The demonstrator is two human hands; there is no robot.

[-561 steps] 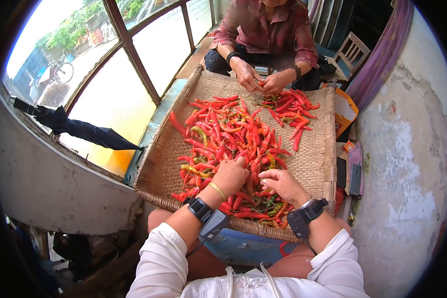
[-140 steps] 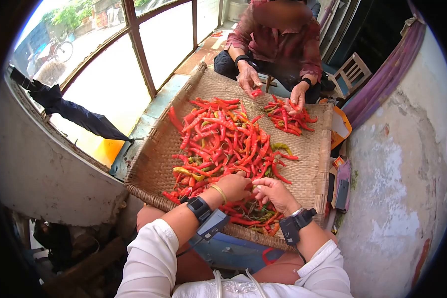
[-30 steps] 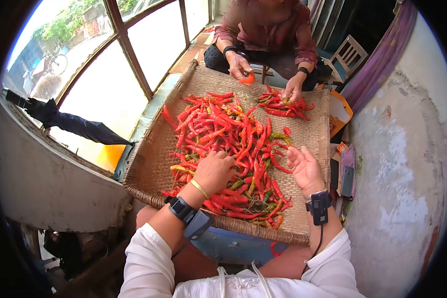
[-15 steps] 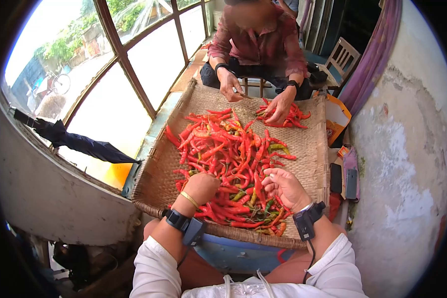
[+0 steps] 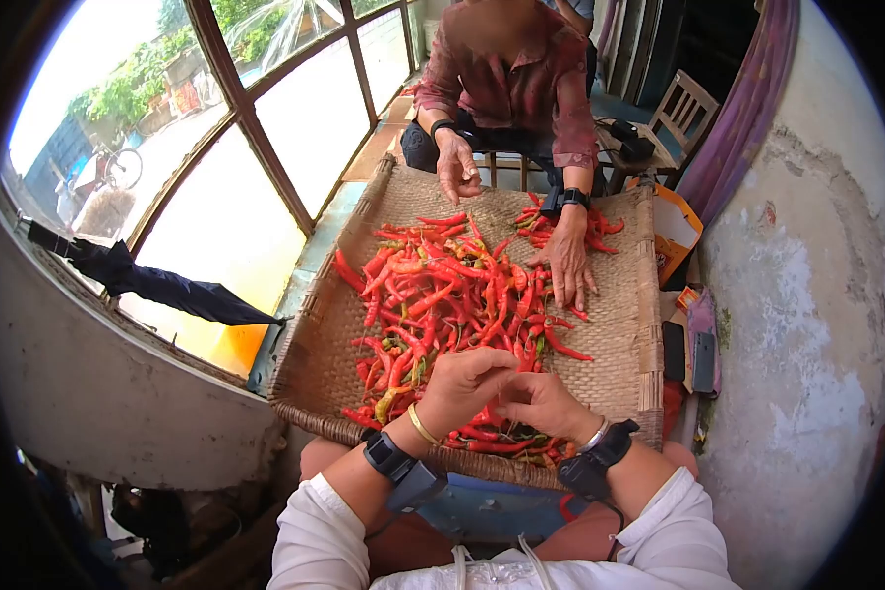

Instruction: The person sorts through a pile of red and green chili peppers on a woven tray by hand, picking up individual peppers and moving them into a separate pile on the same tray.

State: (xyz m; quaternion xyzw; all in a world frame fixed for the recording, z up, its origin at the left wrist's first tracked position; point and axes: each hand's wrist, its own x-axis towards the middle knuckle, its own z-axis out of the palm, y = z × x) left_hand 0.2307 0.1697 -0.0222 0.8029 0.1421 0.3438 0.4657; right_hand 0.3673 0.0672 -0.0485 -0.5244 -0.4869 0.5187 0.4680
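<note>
Red chili peppers (image 5: 433, 285), with some green and yellowish ones among them, lie heaped in a shallow woven basket (image 5: 615, 324). Over the near side of the heap, my left hand (image 5: 465, 391) and my right hand (image 5: 551, 405) meet, fingertips close together. Both hands are closed in a pinch. Whatever sits between the fingers is hidden or too small to name. A smaller pile of red chilies (image 5: 600, 228) lies at the basket's far right corner.
Opposite sits a person in a dark red shirt (image 5: 511, 79); one hand (image 5: 567, 261) reaches down onto the chilies, the other (image 5: 457, 169) hovers at the far rim. Phones (image 5: 703, 361) lie right of the basket. A folded umbrella (image 5: 167, 285) hangs at the left window.
My hands have come together; the left moved right and the right slightly left and down. The other person's hand moved from the small pile toward the large heap. The view shifted slightly.
</note>
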